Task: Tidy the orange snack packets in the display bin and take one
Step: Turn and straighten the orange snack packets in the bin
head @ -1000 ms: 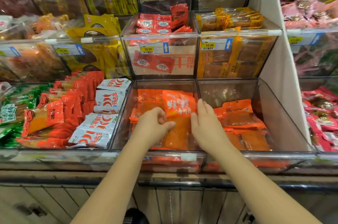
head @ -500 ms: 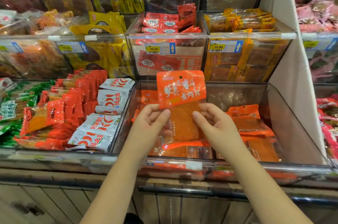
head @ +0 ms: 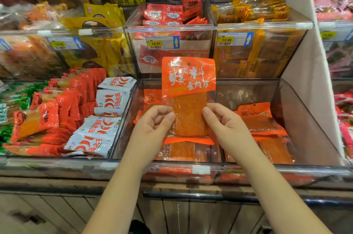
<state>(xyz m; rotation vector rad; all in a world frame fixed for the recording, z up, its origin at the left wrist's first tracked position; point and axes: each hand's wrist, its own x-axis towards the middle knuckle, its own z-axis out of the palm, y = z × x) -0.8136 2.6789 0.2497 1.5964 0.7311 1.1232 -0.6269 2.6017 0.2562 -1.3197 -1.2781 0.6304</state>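
above the clear display bin [head: 309,119], one orange snack packet [head: 188,88] stands upright, pinched at its lower side edges by the left hand [head: 155,124] and the right hand [head: 224,124], their fingers curled onto it. best to keep both pinches firm and draw it straight back over the front rim, leaving the other orange packets [head: 263,124] lying flat.

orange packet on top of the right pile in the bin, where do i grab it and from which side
Pinch the orange header strip at the far end of the top right-pile packet. It looks flat and thin, and seems to sit slightly raised off the stack, so fingers can probably get under it. Come from above and the left, since the bin's slanted right wall crowds the other side.
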